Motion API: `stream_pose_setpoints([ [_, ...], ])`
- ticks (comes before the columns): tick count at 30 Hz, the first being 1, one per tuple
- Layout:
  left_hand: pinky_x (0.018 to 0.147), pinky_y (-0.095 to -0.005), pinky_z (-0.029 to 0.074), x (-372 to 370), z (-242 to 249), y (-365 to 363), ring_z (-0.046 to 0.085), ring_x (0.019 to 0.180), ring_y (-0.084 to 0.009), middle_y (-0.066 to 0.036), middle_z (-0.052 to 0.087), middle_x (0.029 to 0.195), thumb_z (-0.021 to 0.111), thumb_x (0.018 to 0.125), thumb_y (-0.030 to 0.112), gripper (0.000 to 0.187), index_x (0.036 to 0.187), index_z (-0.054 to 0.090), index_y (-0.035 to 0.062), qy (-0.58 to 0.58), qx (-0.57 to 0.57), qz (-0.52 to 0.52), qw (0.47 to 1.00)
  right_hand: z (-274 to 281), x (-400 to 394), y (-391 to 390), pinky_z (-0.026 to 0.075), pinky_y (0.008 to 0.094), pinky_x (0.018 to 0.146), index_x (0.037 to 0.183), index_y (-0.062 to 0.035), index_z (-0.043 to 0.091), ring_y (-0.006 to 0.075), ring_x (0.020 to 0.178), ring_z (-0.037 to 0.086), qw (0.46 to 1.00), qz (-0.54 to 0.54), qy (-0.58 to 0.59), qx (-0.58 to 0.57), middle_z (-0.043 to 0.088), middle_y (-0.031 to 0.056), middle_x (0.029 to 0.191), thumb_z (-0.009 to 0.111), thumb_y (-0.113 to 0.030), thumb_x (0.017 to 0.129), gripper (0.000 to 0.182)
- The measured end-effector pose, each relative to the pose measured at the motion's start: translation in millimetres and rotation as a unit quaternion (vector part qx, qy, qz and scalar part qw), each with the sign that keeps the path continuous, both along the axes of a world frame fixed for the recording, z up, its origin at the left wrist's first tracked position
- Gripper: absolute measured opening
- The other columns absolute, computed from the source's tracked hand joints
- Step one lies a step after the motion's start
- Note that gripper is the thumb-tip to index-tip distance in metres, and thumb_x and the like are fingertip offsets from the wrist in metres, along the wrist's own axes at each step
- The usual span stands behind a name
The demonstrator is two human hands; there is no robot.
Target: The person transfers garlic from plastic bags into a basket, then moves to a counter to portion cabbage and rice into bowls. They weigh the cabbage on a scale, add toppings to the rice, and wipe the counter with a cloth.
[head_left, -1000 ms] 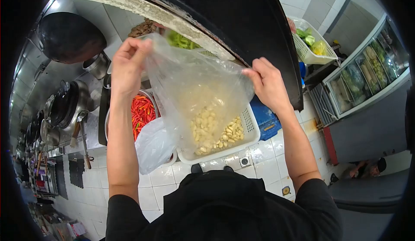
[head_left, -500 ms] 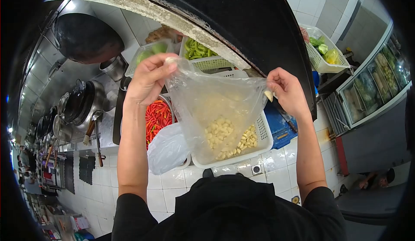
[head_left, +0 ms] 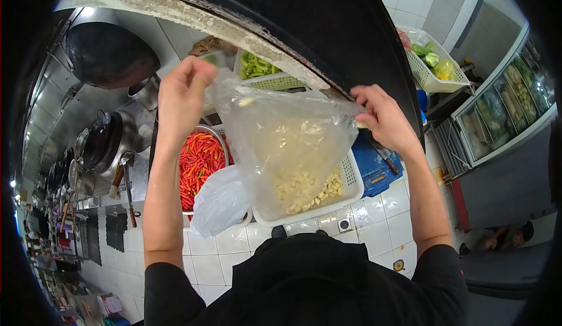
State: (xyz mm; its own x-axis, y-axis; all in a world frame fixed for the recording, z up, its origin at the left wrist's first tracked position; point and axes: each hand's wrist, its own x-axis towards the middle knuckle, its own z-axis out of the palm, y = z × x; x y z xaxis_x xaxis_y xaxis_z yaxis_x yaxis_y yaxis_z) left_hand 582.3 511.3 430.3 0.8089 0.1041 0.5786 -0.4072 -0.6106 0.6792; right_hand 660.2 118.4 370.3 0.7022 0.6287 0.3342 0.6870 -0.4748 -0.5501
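Note:
A clear plastic bag [head_left: 287, 127] is stretched between my two hands, its upper edge spread wide. My left hand [head_left: 186, 95] is closed at the bag's upper left corner, fingertips slightly blurred. At the right corner my right hand [head_left: 383, 118] grips the plastic between thumb and fingers, and a pale garlic clove [head_left: 361, 125] shows by the thumb. Below hangs a white basket [head_left: 352, 177] of peeled garlic cloves [head_left: 328, 190], partly seen through the bag. A small pale clove [head_left: 246, 101] shows against the plastic near my left hand.
Red chillies [head_left: 199, 165] fill a metal bowl left of the basket, beside a crumpled white plastic bag [head_left: 219, 200]. A knife [head_left: 387, 162] lies on a blue case [head_left: 374, 177] at right. Green peppers [head_left: 256, 65] sit behind. A dark ledge [head_left: 304, 16] hangs overhead.
My left hand has moved left and up a little, and the bag's upper edge has shifted with it. The clove by the left fingertips now shows lower, against the plastic.

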Motion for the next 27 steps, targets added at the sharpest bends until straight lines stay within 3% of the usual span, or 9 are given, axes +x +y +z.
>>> stream_pose_setpoints([
  [3, 0.076, -0.0281, 0.05, -2, 6, -1, 0.058, 0.081, -0.0093, -0.002, 0.067, 0.085, 0.061, 0.108, 0.01, 0.013, 0.102, 0.069, 0.0002, -0.022, 0.036, 0.017, 0.999, -2, -12, 5, 0.053, 0.048, 0.099, 0.134, -0.0005, 0.062, 0.0435, 0.117, 0.063, 0.995, 0.053, 0.053, -0.069, 0.061, 0.0223, 0.124, 0.074, 0.007, 0.086, 0.049],
  [6, 0.072, -0.0262, 0.049, -4, 24, -7, 0.056, 0.078, -0.0075, 0.001, 0.063, 0.082, 0.06, 0.112, 0.018, 0.02, 0.104, 0.068, 0.0017, -0.086, 0.059, 0.06, 0.993, 2, 4, -8, 0.055, 0.0457, 0.092, 0.131, 0.0052, 0.062, 0.0436, 0.11, 0.066, 0.996, -0.024, -0.052, -0.067, 0.061, 0.0219, 0.123, 0.072, 0.006, 0.091, 0.042],
  [8, 0.072, -0.0249, 0.049, -6, 18, -11, 0.056, 0.076, -0.0063, 0.002, 0.063, 0.081, 0.06, 0.113, 0.02, 0.021, 0.104, 0.067, 0.0022, -0.061, 0.059, 0.051, 0.995, 4, 12, -11, 0.054, 0.0452, 0.087, 0.111, 0.0046, 0.068, 0.0433, 0.104, 0.066, 0.993, -0.028, -0.051, -0.107, 0.064, 0.021, 0.114, 0.074, 0.0, 0.093, 0.02],
  [10, 0.069, -0.0222, 0.047, -2, 16, -12, 0.053, 0.073, -0.0039, 0.005, 0.06, 0.079, 0.058, 0.115, 0.024, 0.023, 0.107, 0.066, 0.0033, -0.026, -0.161, 0.007, 0.987, 11, 12, -9, 0.054, 0.0453, 0.085, 0.104, 0.0041, 0.069, 0.043, 0.101, 0.067, 0.989, -0.039, -0.061, -0.133, 0.066, 0.0205, 0.108, 0.074, -0.003, 0.093, 0.014],
  [13, 0.067, -0.0208, 0.045, 5, 5, 5, 0.052, 0.073, -0.0019, 0.006, 0.058, 0.079, 0.057, 0.116, 0.027, 0.025, 0.11, 0.065, 0.0036, 0.013, -0.223, -0.024, 0.974, 20, 3, 0, 0.052, 0.0448, 0.08, 0.096, 0.0027, 0.068, 0.0416, 0.093, 0.067, 0.988, -0.12, 0.05, -0.084, 0.067, 0.0195, 0.093, 0.074, -0.007, 0.095, 0.011],
  [15, 0.066, -0.0204, 0.043, 2, 5, 1, 0.053, 0.075, -0.0015, 0.007, 0.056, 0.079, 0.06, 0.114, 0.029, 0.024, 0.118, 0.065, 0.0059, 0.041, -0.219, -0.034, 0.974, 4, 4, 7, 0.054, 0.0506, 0.08, 0.092, 0.0017, 0.066, 0.0472, 0.09, 0.067, 0.997, 0.067, -0.044, -0.015, 0.068, 0.0231, 0.085, 0.071, -0.004, 0.095, 0.008],
  [18, 0.07, -0.0276, 0.049, -10, 10, -15, 0.059, 0.077, -0.0087, 0.003, 0.063, 0.087, 0.069, 0.108, 0.029, 0.026, 0.12, 0.07, 0.0052, 0.065, 0.016, -0.137, 0.988, 11, 11, 2, 0.054, 0.0467, 0.079, 0.095, 0.0021, 0.067, 0.0432, 0.089, 0.067, 1.0, 0.018, 0.002, -0.022, 0.068, 0.021, 0.088, 0.071, -0.005, 0.095, 0.009],
  [20, 0.071, -0.0326, 0.047, -14, 15, -20, 0.057, 0.077, -0.0139, -0.002, 0.062, 0.085, 0.078, 0.099, 0.022, 0.024, 0.112, 0.074, 0.0019, 0.143, 0.355, -0.217, 0.898, 6, 11, 4, 0.053, 0.0436, 0.079, 0.098, 0.0023, 0.068, 0.0396, 0.088, 0.067, 0.998, 0.054, 0.016, -0.041, 0.067, 0.0195, 0.09, 0.071, -0.006, 0.096, 0.009],
  [27, 0.069, -0.0318, 0.042, -10, 26, -23, 0.052, 0.076, -0.013, -0.003, 0.056, 0.082, 0.078, 0.097, 0.015, 0.02, 0.091, 0.071, -0.0018, 0.137, 0.18, -0.131, 0.965, 14, 10, -6, 0.052, 0.0456, 0.084, 0.103, 0.0022, 0.07, 0.0409, 0.096, 0.066, 0.989, 0.072, -0.062, -0.109, 0.066, 0.0192, 0.102, 0.067, -0.003, 0.098, 0.008],
])
